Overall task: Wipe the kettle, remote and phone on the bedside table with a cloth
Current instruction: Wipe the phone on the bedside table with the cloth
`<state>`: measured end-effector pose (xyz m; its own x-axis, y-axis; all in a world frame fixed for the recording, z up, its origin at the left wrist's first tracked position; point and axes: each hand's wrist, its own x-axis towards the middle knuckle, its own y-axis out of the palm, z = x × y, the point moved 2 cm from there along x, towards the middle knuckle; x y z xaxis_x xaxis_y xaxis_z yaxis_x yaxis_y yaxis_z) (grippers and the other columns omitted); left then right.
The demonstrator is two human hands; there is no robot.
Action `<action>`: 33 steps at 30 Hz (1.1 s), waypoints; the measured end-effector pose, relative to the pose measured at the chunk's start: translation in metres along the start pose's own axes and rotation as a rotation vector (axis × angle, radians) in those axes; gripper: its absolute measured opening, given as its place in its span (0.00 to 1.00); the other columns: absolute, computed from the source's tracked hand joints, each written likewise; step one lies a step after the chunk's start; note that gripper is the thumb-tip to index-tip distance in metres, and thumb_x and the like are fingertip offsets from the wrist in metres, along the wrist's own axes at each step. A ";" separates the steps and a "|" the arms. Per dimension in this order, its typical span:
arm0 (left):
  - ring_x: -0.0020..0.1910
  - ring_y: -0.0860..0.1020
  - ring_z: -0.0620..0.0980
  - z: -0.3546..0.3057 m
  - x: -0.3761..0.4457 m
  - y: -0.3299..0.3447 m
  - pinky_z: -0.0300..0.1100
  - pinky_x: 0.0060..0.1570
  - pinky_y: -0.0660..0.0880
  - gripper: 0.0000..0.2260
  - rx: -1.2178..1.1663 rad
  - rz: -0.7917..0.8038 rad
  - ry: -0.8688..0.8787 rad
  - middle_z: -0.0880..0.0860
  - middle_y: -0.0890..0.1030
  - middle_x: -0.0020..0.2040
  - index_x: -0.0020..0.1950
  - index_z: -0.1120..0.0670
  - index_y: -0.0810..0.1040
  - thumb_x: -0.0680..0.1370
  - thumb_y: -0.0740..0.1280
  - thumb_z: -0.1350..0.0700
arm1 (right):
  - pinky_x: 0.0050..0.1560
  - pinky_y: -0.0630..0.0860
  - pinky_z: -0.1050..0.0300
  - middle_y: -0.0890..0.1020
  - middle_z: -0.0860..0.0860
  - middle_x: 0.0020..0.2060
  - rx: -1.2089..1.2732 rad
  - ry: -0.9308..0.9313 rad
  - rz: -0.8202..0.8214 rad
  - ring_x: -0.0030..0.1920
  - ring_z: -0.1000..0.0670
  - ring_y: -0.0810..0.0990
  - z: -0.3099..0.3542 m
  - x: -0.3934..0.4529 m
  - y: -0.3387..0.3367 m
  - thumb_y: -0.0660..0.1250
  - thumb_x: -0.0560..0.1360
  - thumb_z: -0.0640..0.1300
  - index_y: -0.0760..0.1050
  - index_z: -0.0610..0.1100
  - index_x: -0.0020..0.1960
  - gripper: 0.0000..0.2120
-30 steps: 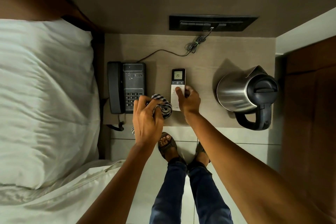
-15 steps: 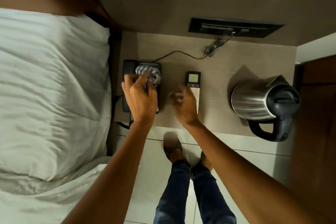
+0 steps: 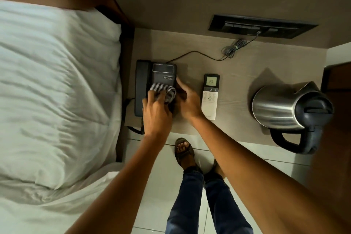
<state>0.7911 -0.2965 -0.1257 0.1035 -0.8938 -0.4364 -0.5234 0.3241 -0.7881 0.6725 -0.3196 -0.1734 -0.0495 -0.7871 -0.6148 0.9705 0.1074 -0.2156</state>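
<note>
A black desk phone (image 3: 150,78) sits at the left of the bedside table (image 3: 237,66). My left hand (image 3: 156,114) presses a bunched grey striped cloth (image 3: 163,91) onto the phone's keypad. My right hand (image 3: 187,100) rests against the phone's right side, fingers around its edge. A white remote (image 3: 210,97) with a lit screen lies flat just right of that hand. The steel kettle (image 3: 281,108) with a black lid and handle stands at the table's right end.
A bed with a white pillow (image 3: 57,85) borders the table on the left. A coiled cord (image 3: 232,48) runs to a black wall panel (image 3: 260,26). My sandalled feet (image 3: 184,150) stand on pale floor tiles below the table's front edge.
My left hand carried the cloth from beside the remote onto the phone. My right hand left the remote and moved left to the phone's side.
</note>
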 end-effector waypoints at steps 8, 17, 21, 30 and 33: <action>0.66 0.71 0.60 -0.017 0.042 -0.021 0.57 0.67 0.76 0.24 -0.004 -0.151 0.038 0.58 0.71 0.69 0.76 0.52 0.74 0.80 0.65 0.67 | 0.70 0.80 0.42 0.82 0.43 0.71 0.059 0.032 -0.006 0.68 0.45 0.82 0.002 -0.003 0.001 0.68 0.85 0.44 0.70 0.44 0.80 0.24; 0.71 0.65 0.63 0.018 -0.028 0.020 0.62 0.72 0.71 0.34 0.130 0.007 -0.009 0.58 0.62 0.79 0.81 0.48 0.66 0.77 0.70 0.66 | 0.80 0.69 0.47 0.70 0.43 0.81 -0.008 -0.013 0.067 0.80 0.44 0.70 -0.006 0.004 -0.002 0.68 0.85 0.44 0.65 0.51 0.83 0.28; 0.67 0.69 0.63 0.021 -0.039 0.012 0.62 0.66 0.75 0.32 0.103 -0.045 0.018 0.59 0.70 0.74 0.77 0.53 0.73 0.75 0.69 0.70 | 0.79 0.71 0.46 0.72 0.43 0.80 0.020 -0.027 0.047 0.78 0.43 0.73 -0.009 0.004 0.000 0.68 0.85 0.47 0.66 0.52 0.83 0.28; 0.69 0.66 0.68 -0.014 0.038 0.004 0.64 0.65 0.74 0.31 0.183 -0.093 0.069 0.59 0.66 0.77 0.80 0.48 0.68 0.77 0.68 0.63 | 0.74 0.76 0.38 0.80 0.42 0.73 0.163 0.052 0.080 0.73 0.42 0.79 -0.008 0.002 0.000 0.66 0.85 0.39 0.68 0.46 0.82 0.26; 0.68 0.68 0.64 0.012 -0.007 0.014 0.62 0.61 0.79 0.30 0.192 -0.049 0.041 0.57 0.66 0.78 0.79 0.48 0.70 0.78 0.70 0.63 | 0.80 0.68 0.51 0.74 0.43 0.78 0.024 -0.009 0.076 0.78 0.47 0.72 -0.008 0.004 -0.002 0.67 0.85 0.41 0.65 0.50 0.83 0.28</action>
<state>0.7930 -0.2822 -0.1391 0.0881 -0.9205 -0.3807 -0.3477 0.3297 -0.8777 0.6684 -0.3181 -0.1812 0.0266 -0.7825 -0.6221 0.9768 0.1525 -0.1501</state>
